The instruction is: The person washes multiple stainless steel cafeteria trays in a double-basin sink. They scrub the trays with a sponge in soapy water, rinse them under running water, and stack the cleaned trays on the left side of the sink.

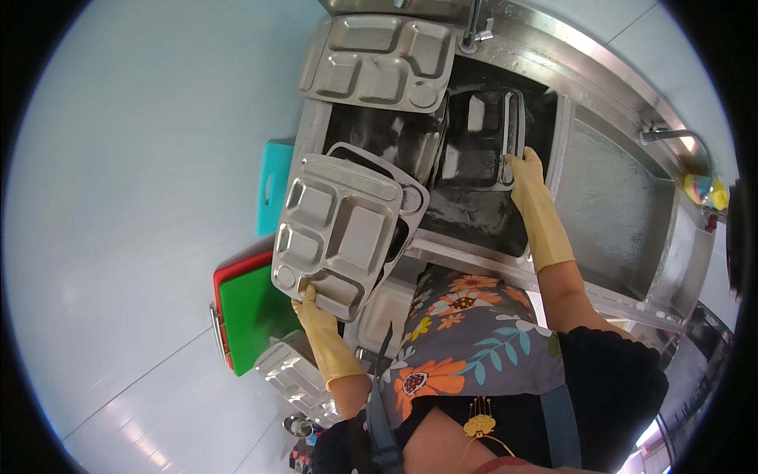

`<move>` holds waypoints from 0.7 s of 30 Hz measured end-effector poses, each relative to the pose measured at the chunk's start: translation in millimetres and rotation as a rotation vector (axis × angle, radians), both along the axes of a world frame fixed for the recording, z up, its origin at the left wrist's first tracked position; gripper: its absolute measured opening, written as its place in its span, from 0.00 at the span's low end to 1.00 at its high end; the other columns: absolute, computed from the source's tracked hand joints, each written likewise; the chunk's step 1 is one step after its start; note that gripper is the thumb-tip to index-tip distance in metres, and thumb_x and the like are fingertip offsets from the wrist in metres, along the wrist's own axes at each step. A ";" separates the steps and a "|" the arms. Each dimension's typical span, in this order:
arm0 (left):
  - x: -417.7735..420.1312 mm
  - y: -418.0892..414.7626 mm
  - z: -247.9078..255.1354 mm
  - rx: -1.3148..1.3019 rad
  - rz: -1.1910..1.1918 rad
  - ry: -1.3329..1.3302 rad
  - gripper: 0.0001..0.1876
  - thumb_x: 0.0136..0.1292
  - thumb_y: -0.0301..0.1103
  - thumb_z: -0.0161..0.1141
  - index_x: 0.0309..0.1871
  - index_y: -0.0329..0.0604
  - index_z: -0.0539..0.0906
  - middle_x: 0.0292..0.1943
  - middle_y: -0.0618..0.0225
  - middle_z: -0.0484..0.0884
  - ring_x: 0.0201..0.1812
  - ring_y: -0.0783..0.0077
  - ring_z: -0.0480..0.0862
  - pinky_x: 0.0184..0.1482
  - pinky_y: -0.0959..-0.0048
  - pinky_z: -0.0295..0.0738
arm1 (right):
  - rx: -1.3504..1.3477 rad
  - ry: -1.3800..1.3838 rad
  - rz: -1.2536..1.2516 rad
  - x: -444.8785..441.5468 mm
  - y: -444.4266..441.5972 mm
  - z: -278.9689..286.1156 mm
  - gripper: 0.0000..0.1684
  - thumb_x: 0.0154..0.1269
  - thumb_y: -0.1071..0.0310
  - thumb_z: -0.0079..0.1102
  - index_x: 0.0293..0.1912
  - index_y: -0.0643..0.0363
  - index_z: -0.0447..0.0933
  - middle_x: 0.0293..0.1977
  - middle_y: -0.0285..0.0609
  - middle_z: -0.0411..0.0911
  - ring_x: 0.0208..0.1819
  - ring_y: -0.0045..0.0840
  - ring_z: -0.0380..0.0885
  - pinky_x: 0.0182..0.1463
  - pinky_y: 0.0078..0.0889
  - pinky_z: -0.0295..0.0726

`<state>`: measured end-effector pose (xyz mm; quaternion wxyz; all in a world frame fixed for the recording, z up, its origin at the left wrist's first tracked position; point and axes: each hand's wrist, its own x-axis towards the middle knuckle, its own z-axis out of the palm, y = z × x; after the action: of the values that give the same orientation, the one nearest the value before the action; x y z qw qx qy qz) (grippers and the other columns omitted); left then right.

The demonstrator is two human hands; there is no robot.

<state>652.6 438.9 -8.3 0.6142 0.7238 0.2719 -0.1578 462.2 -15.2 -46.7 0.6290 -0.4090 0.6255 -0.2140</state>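
Both my hands wear yellow rubber gloves. My left hand grips the near corner of a stainless-steel compartment tray, its thumb in one compartment. Under that tray lies another steel tray, turned at an angle, over the sink's left edge. My right hand holds the right rim of a steel tray standing tilted in the dark left sink basin. More trays stand beside it in the basin. Across the basin's back left corner rests a stack of compartment trays.
A second basin holds water at the right, with a faucet over it. Another faucet stands behind the left basin. Green, red and blue cutting boards stand at the left wall, near stacked trays.
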 end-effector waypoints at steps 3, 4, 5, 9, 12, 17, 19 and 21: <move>0.2 17.4 -17.2 -0.062 -0.048 -0.042 0.26 0.63 0.28 0.58 0.65 0.53 0.69 0.56 0.63 0.77 0.54 0.58 0.80 0.55 0.47 0.76 | -0.146 0.068 0.163 -6.8 -8.0 43.8 0.12 0.62 0.72 0.57 0.45 0.64 0.76 0.35 0.45 0.80 0.34 0.27 0.77 0.36 0.32 0.74; -1.8 7.2 -4.1 -0.051 0.032 0.008 0.26 0.63 0.27 0.58 0.65 0.50 0.70 0.56 0.62 0.78 0.54 0.58 0.80 0.56 0.51 0.77 | -0.259 0.193 0.293 -7.6 -5.1 70.3 0.14 0.62 0.68 0.58 0.47 0.64 0.77 0.34 0.45 0.81 0.34 0.28 0.78 0.38 0.33 0.75; -2.6 0.5 -2.4 -0.117 0.011 -0.012 0.24 0.63 0.24 0.56 0.63 0.47 0.71 0.55 0.61 0.78 0.54 0.59 0.80 0.56 0.53 0.77 | -0.339 0.298 0.294 -10.0 -5.1 91.1 0.15 0.62 0.66 0.58 0.47 0.63 0.77 0.34 0.45 0.81 0.34 0.28 0.78 0.39 0.33 0.76; 1.2 8.3 -1.8 -0.252 0.024 -0.083 0.21 0.61 0.18 0.53 0.59 0.43 0.73 0.52 0.61 0.80 0.53 0.63 0.80 0.57 0.60 0.76 | -0.614 0.268 0.446 -36.6 -16.6 153.8 0.21 0.61 0.67 0.62 0.53 0.64 0.77 0.36 0.44 0.82 0.35 0.23 0.78 0.39 0.30 0.76; 2.9 9.1 -6.3 -0.341 0.071 -0.098 0.20 0.61 0.16 0.52 0.57 0.45 0.74 0.51 0.65 0.80 0.52 0.67 0.80 0.56 0.64 0.75 | -0.776 0.369 0.521 -43.5 1.1 207.6 0.20 0.64 0.73 0.62 0.55 0.65 0.75 0.31 0.30 0.74 0.29 0.11 0.67 0.32 0.16 0.67; 0.4 16.0 -13.3 -0.377 0.159 -0.087 0.21 0.60 0.13 0.51 0.54 0.47 0.74 0.49 0.68 0.81 0.51 0.70 0.80 0.57 0.65 0.74 | -0.992 0.341 0.475 -49.8 27.7 263.0 0.15 0.65 0.69 0.63 0.49 0.64 0.76 0.29 0.33 0.75 0.25 0.16 0.68 0.31 0.25 0.71; -1.4 14.3 -12.8 -0.379 0.185 -0.084 0.22 0.61 0.13 0.50 0.55 0.48 0.73 0.49 0.68 0.81 0.51 0.69 0.80 0.57 0.65 0.75 | -1.113 0.206 0.393 -62.7 20.7 267.8 0.12 0.66 0.70 0.62 0.48 0.62 0.79 0.30 0.29 0.75 0.26 0.10 0.66 0.29 0.16 0.65; -2.5 8.6 -12.4 -0.407 0.185 -0.064 0.22 0.61 0.14 0.51 0.56 0.49 0.73 0.50 0.68 0.81 0.51 0.69 0.80 0.56 0.62 0.75 | -0.941 0.158 0.320 -73.4 29.4 299.4 0.09 0.66 0.72 0.62 0.46 0.61 0.80 0.30 0.27 0.75 0.26 0.07 0.64 0.28 0.12 0.60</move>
<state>650.1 447.5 -20.7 0.7679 0.5615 0.2799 -0.1293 388.8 14.3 252.7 0.3519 -0.7540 0.4364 -0.3423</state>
